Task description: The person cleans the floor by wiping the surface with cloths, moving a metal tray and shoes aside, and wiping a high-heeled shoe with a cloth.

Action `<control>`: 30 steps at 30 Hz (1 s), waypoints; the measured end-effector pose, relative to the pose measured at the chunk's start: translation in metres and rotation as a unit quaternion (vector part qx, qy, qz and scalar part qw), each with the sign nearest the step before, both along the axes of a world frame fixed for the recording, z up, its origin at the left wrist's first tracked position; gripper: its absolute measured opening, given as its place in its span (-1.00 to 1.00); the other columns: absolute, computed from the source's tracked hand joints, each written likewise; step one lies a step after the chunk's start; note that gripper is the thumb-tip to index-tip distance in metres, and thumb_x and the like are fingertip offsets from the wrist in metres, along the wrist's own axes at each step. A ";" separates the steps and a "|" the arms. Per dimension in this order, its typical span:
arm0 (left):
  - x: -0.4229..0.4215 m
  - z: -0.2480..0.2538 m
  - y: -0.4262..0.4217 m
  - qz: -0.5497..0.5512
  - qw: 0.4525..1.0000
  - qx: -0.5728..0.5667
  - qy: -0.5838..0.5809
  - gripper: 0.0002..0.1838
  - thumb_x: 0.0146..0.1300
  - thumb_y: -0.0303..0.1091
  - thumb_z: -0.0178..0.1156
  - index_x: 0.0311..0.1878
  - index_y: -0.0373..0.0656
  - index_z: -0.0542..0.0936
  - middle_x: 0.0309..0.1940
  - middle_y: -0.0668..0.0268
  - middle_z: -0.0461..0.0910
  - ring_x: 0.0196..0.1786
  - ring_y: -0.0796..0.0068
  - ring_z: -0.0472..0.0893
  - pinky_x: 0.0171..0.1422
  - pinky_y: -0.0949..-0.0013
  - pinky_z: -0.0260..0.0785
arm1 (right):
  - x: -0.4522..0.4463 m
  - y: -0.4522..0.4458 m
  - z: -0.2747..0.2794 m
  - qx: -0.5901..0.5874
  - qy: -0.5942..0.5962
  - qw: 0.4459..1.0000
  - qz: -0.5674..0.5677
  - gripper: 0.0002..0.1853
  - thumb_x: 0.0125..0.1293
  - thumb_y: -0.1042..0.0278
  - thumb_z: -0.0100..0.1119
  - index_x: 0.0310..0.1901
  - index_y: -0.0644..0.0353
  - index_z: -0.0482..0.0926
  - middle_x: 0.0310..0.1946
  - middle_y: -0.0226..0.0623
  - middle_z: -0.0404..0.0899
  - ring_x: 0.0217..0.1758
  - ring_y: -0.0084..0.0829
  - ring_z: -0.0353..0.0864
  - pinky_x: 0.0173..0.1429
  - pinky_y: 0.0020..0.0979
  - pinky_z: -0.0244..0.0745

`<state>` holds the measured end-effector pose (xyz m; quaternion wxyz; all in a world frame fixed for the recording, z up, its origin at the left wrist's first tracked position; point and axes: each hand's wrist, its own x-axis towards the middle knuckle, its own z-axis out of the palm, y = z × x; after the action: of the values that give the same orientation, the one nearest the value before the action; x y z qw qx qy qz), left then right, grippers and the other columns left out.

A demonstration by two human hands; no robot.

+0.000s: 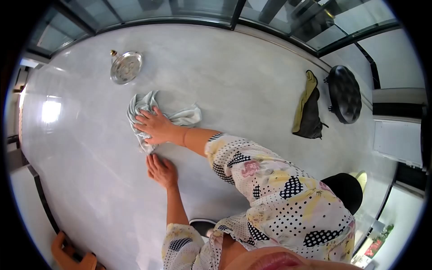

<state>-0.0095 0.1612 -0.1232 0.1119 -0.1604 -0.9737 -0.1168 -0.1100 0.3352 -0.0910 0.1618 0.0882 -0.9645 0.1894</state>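
My right hand [156, 126] lies flat with fingers spread on a crumpled pale grey-green cloth [185, 115], pressing it against the glossy grey floor [234, 81]. Part of the cloth bunches up beyond the fingers, and another part trails off to the right. Just below the cloth, my left hand [163, 171] rests on the floor, its fingers extended and holding nothing. The left fingertips are close to the cloth's lower end; whether they touch it I cannot tell. Beyond the cloth sits a round shiny metal dish [126, 68] with a gold-coloured knob at its edge.
On the right lie an olive and dark grey fabric item [308, 108] and a black oval object [344, 94] with a bumpy surface. Glass panels in dark frames [234, 18] border the far side. An orange piece of furniture [67, 252] stands at lower left. A dark shoe [203, 226] shows below me.
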 end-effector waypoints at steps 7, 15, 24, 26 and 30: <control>-0.001 0.007 -0.008 -0.023 0.999 -0.027 0.015 -0.53 0.32 -0.26 0.01 0.29 -0.12 0.34 0.33 0.19 0.34 0.41 0.21 0.27 0.32 0.08 0.05 | -0.027 0.196 -0.005 -0.008 0.060 0.979 -0.195 -0.44 -0.13 -0.05 0.32 -0.01 -0.11 0.59 0.10 -0.40 0.48 0.28 -0.32 0.35 0.24 -0.04 0.22; -0.003 0.012 -0.006 -0.038 0.998 -0.043 0.039 -0.53 0.32 -0.25 -0.01 0.28 -0.13 0.33 0.34 0.18 0.33 0.41 0.19 0.27 0.31 0.08 0.07 | 0.119 0.375 0.006 0.031 -0.065 0.911 -0.405 -0.40 0.03 0.09 0.19 0.19 -0.02 0.48 0.29 -0.39 0.36 0.33 -0.26 0.33 0.30 -0.13 0.30; 0.001 0.004 -0.007 0.004 0.998 -0.053 0.030 -0.60 0.29 -0.22 0.05 0.17 -0.10 0.43 0.23 0.23 0.44 0.33 0.22 0.36 0.29 0.05 0.12 | 0.263 0.283 0.064 -0.213 -0.102 0.915 -0.327 -0.33 0.02 0.08 0.21 0.21 0.16 0.45 0.13 -0.10 0.50 0.18 -0.02 0.45 0.24 -0.14 0.37; -0.006 0.014 0.003 0.029 0.999 -0.024 -0.032 -0.67 0.26 -0.22 0.11 0.04 -0.12 0.50 0.09 0.23 0.52 0.19 0.21 0.45 0.23 0.07 0.18 | 0.294 0.260 0.060 -0.181 -0.212 0.934 -0.224 -0.35 0.05 0.05 0.20 0.20 0.16 0.45 0.10 -0.07 0.52 0.15 -0.04 0.48 0.20 -0.12 0.39; -0.011 0.078 0.069 0.029 0.944 0.254 -0.208 -0.83 0.19 -0.30 0.27 -0.31 -0.20 0.54 -0.35 0.28 0.57 -0.29 0.38 0.54 -0.08 0.28 0.37 | 0.346 0.251 0.109 -0.156 -0.386 0.899 -0.138 -0.33 0.06 -0.04 0.21 0.18 0.17 0.46 0.05 -0.05 0.54 0.13 -0.02 0.49 0.19 -0.13 0.39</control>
<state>-0.0205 0.2299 -0.0451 -0.0533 -0.0709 -0.9174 -0.3878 0.2362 0.5861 0.0181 -0.1875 -0.1519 -0.9117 0.3325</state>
